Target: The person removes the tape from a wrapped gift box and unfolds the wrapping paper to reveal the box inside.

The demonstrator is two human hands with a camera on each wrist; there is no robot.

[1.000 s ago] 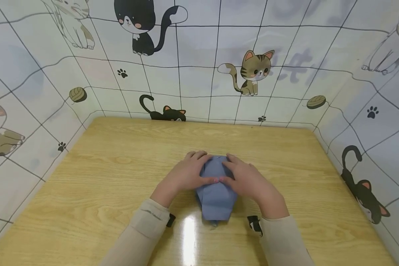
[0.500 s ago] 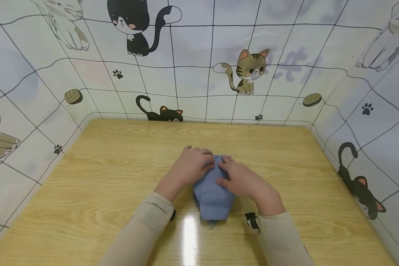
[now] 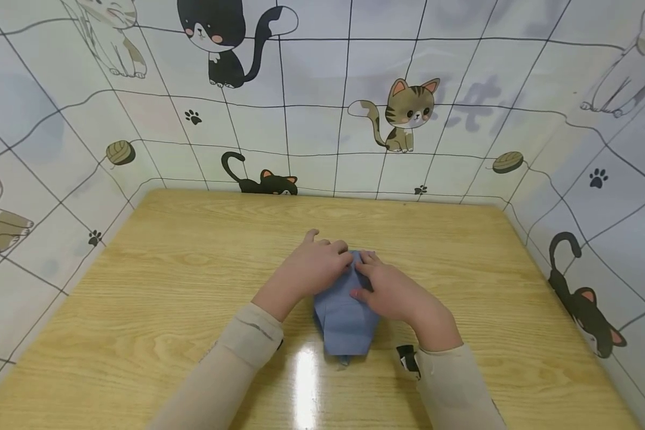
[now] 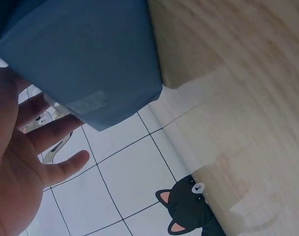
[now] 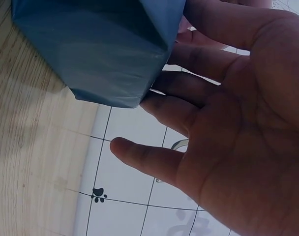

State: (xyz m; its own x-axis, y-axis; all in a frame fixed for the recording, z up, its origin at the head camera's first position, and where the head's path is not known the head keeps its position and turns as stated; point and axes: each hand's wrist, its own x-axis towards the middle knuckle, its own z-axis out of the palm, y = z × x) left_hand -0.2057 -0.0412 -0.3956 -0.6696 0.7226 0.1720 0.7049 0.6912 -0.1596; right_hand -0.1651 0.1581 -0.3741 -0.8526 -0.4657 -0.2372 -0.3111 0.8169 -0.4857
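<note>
A blue wrapped package (image 3: 349, 328) with folded, creased faces lies on the table in front of me. My left hand (image 3: 312, 266) is at its upper left, fingers bent over the far end and little finger raised; the tips of the thumb and forefinger are mostly hidden. On the opposite side, my right hand (image 3: 398, 289) holds the package, its thumb on top and its fingers along the upper right side. A shiny patch like clear tape (image 4: 88, 103) shows on the blue face in the left wrist view. The right wrist view shows the little finger (image 5: 144, 156) held away from the package.
The wood-grain table (image 3: 204, 257) reaches to a white wall covering (image 3: 317, 131) printed with cats and grid lines, which closes in the back and both sides. A small black-and-white piece (image 3: 408, 360) sits beside the right sleeve.
My left thumb has left the middle of the package, and the left hand has shifted toward the far end with its fingers bending more. My right hand stays nearly where it was.
</note>
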